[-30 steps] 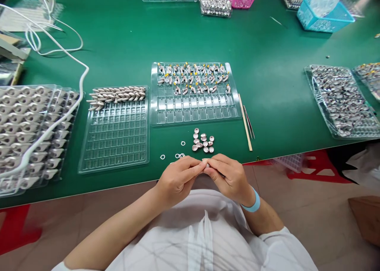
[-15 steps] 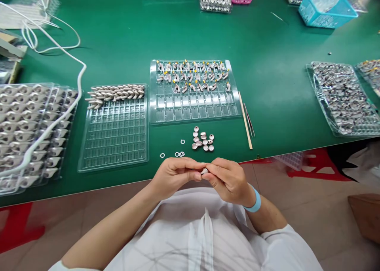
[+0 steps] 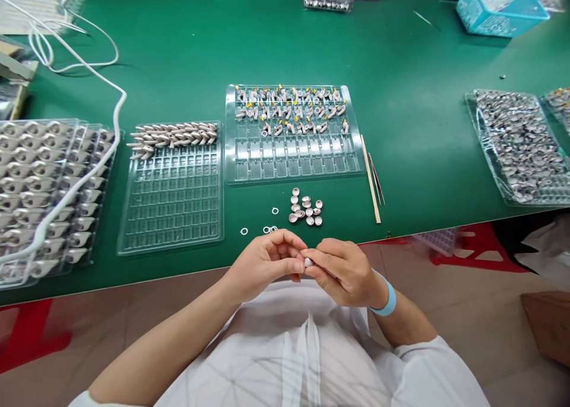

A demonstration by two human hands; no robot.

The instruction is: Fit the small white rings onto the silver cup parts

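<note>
By the green table's [image 3: 409,145] near edge, the right hand [image 3: 347,273] pinches a small metal part [image 3: 308,262] at its fingertips, beside the left hand [image 3: 260,267], whose grip I cannot tell.

You wore a white top [image 3: 249,353] with loose sleeves [image 3: 439,365] across the frame's bottom, and a light-blue wristband [image 3: 387,298] right of centre.

Cups [image 3: 309,211] lie near the front edge of the bench [image 3: 414,133], rings [image 3: 266,226] to their left. Behind the cups sits a tray [image 3: 229,157] of parts [image 3: 288,110]; a stick [image 3: 370,178] and tweezers [image 3: 376,178] lie right.
</note>
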